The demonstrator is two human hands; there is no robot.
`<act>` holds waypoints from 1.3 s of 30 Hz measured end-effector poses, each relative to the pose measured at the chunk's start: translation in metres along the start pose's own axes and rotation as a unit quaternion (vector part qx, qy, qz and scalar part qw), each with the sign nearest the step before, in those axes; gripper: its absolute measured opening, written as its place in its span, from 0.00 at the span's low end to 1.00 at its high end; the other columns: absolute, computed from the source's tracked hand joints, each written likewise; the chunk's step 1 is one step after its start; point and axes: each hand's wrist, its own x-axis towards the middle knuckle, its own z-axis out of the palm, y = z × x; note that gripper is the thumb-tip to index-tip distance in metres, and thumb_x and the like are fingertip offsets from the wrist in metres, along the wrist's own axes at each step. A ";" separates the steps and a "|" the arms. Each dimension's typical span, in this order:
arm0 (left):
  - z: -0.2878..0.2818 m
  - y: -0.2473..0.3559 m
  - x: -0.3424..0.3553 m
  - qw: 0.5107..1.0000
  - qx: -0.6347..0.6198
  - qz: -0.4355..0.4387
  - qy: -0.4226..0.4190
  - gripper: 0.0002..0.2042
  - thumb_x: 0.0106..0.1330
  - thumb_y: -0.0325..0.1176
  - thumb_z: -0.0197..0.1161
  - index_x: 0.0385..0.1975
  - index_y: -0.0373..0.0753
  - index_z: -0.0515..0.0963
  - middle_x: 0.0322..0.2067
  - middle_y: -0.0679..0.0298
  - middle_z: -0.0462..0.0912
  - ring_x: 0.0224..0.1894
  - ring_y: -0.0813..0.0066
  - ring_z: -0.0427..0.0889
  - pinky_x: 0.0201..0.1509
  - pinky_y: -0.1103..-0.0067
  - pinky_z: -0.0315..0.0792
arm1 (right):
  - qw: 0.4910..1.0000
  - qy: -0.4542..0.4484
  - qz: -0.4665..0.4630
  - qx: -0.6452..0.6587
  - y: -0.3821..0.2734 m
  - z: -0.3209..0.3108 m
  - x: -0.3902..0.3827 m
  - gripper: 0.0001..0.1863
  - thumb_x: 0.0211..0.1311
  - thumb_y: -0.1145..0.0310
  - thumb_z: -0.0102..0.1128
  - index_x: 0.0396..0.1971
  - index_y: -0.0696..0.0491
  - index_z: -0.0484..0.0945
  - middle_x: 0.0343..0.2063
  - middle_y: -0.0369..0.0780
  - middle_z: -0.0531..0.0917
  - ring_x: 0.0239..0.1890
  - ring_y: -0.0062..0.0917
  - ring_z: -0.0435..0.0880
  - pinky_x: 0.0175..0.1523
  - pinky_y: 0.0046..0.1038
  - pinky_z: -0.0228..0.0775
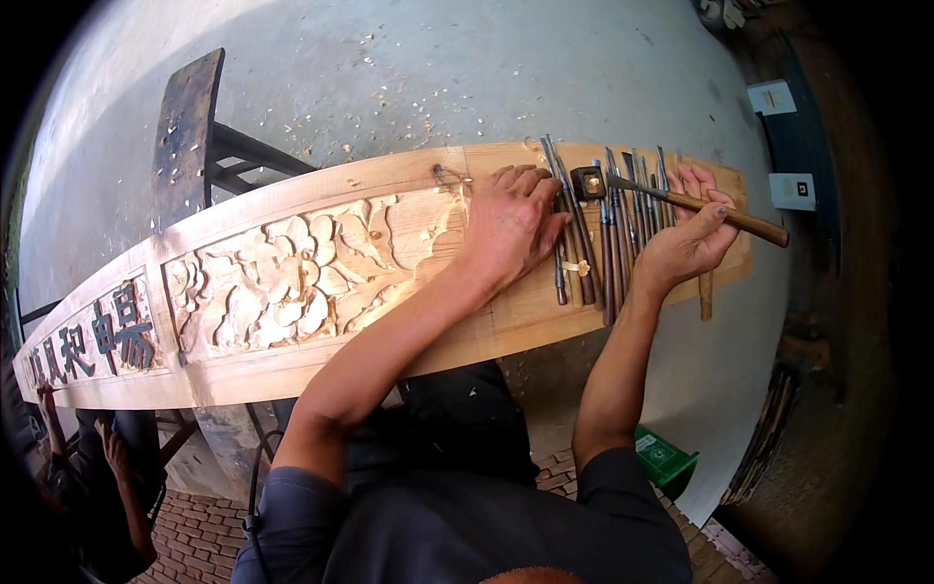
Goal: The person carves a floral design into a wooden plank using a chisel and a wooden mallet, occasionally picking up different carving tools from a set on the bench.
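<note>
A long carved wooden board [530, 326] lies across in front of me. On its right part several carving chisels [611, 258] lie side by side, handles mostly toward me. My right hand [693, 229] is closed round the wooden handle of a chisel [720, 209], whose metal blade points left above the row. My left hand [516, 219] rests on the board just left of the chisels, fingers bent but apart, thumb beside the leftmost handles; no held thing shows. Near the blade tip sits a dark, blocky metal hammer head [588, 183]. Floral relief [287, 277] fills the board's middle panel.
Wood shavings [581, 267] lie among the tools, and chips dot the grey floor [428, 78]. A dark wooden trestle [190, 127] stands beyond the board. At the far left another person's hand [117, 450] is near the board's end. A green bin [664, 462] stands lower right.
</note>
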 end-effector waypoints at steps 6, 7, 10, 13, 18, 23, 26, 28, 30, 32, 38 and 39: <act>0.036 -0.005 0.024 0.996 0.070 0.002 0.055 0.27 0.62 0.45 0.77 0.57 0.36 0.83 0.64 0.48 0.79 0.72 0.45 0.72 0.78 0.57 0.65 | 0.995 -0.087 0.001 0.044 0.003 0.006 -0.020 0.22 0.89 0.54 0.42 0.51 0.63 0.65 0.55 0.59 0.80 0.56 0.49 0.87 0.64 0.50 0.84; 0.041 -0.005 0.028 0.996 0.071 0.000 0.055 0.27 0.62 0.45 0.77 0.57 0.36 0.83 0.64 0.48 0.79 0.72 0.45 0.72 0.78 0.57 0.65 | 0.994 -0.102 0.010 0.042 0.008 0.006 -0.026 0.24 0.89 0.52 0.41 0.52 0.63 0.64 0.56 0.59 0.79 0.56 0.49 0.87 0.66 0.50 0.83; 0.054 -0.001 0.039 0.997 0.067 -0.015 0.039 0.28 0.61 0.46 0.77 0.57 0.36 0.83 0.67 0.47 0.77 0.75 0.42 0.66 0.81 0.52 0.58 | 0.993 -0.086 0.006 0.076 0.015 0.004 -0.035 0.17 0.87 0.61 0.50 0.50 0.64 0.67 0.54 0.57 0.81 0.57 0.46 0.87 0.64 0.48 0.83; 0.061 -0.005 0.041 0.997 0.070 -0.021 -0.004 0.28 0.60 0.45 0.77 0.56 0.35 0.83 0.68 0.46 0.75 0.76 0.41 0.65 0.82 0.51 0.55 | 0.983 -0.165 -0.047 -0.070 0.009 -0.014 -0.046 0.09 0.78 0.76 0.63 0.48 0.63 0.74 0.49 0.53 0.87 0.53 0.41 0.90 0.59 0.42 0.85; 0.063 -0.010 0.038 0.998 0.061 -0.009 0.017 0.26 0.59 0.44 0.77 0.50 0.31 0.83 0.67 0.43 0.75 0.77 0.39 0.64 0.82 0.51 0.54 | 0.943 -0.290 -0.093 -0.138 -0.009 -0.024 -0.052 0.12 0.66 0.85 0.69 0.47 0.59 0.82 0.44 0.46 0.91 0.43 0.36 0.94 0.52 0.30 0.85; 0.055 -0.010 0.042 0.997 0.017 -0.005 0.079 0.25 0.59 0.44 0.77 0.52 0.35 0.83 0.61 0.50 0.80 0.70 0.48 0.71 0.80 0.53 0.61 | 0.979 -0.191 -0.076 -0.018 -0.022 -0.040 -0.063 0.09 0.77 0.81 0.58 0.51 0.67 0.75 0.49 0.58 0.87 0.52 0.44 0.89 0.61 0.41 0.83; 0.031 0.004 0.054 0.871 -0.405 -0.254 0.112 0.21 0.63 0.43 0.77 0.50 0.37 0.84 0.53 0.58 0.83 0.58 0.63 0.79 0.69 0.60 0.73 | 0.990 -0.108 -0.091 -0.015 -0.043 -0.055 -0.056 0.10 0.81 0.75 0.55 0.50 0.68 0.71 0.48 0.63 0.85 0.51 0.48 0.88 0.60 0.45 0.84; 0.013 0.013 0.052 0.565 -0.684 -0.455 0.075 0.18 0.65 0.43 0.77 0.48 0.38 0.85 0.48 0.62 0.84 0.51 0.71 0.81 0.61 0.65 0.80 | 0.994 -0.082 -0.067 -0.015 -0.048 -0.061 -0.057 0.11 0.81 0.73 0.55 0.49 0.69 0.71 0.48 0.63 0.84 0.50 0.48 0.88 0.60 0.46 0.85; 0.000 0.015 0.050 0.596 -0.648 -0.475 0.001 0.16 0.67 0.43 0.78 0.46 0.41 0.86 0.41 0.69 0.82 0.41 0.81 0.81 0.46 0.78 0.83 | 0.997 -0.055 -0.047 -0.009 -0.049 -0.065 -0.058 0.13 0.82 0.71 0.54 0.48 0.69 0.70 0.48 0.64 0.84 0.50 0.48 0.88 0.59 0.47 0.86; -0.006 0.016 0.042 0.630 -0.622 -0.464 0.013 0.17 0.64 0.40 0.81 0.45 0.37 0.87 0.37 0.69 0.81 0.37 0.79 0.82 0.41 0.81 0.83 | 0.996 -0.066 -0.063 0.002 -0.049 -0.069 -0.059 0.12 0.82 0.72 0.53 0.48 0.69 0.70 0.47 0.64 0.84 0.49 0.47 0.88 0.59 0.47 0.87; -0.006 0.005 0.011 0.953 -0.233 -0.113 0.156 0.23 0.54 0.35 0.84 0.48 0.33 0.85 0.39 0.60 0.88 0.39 0.71 0.87 0.47 0.76 0.83 | 0.995 -0.082 -0.058 0.008 -0.063 -0.071 -0.056 0.13 0.82 0.72 0.54 0.52 0.69 0.72 0.48 0.61 0.85 0.52 0.46 0.88 0.65 0.49 0.80; -0.006 0.003 0.011 0.945 -0.261 -0.121 0.156 0.26 0.52 0.36 0.84 0.50 0.34 0.85 0.45 0.56 0.88 0.44 0.61 0.88 0.50 0.70 0.83 | 0.995 -0.090 -0.049 0.002 -0.063 -0.072 -0.056 0.13 0.81 0.72 0.54 0.52 0.69 0.72 0.48 0.60 0.86 0.52 0.46 0.88 0.67 0.49 0.78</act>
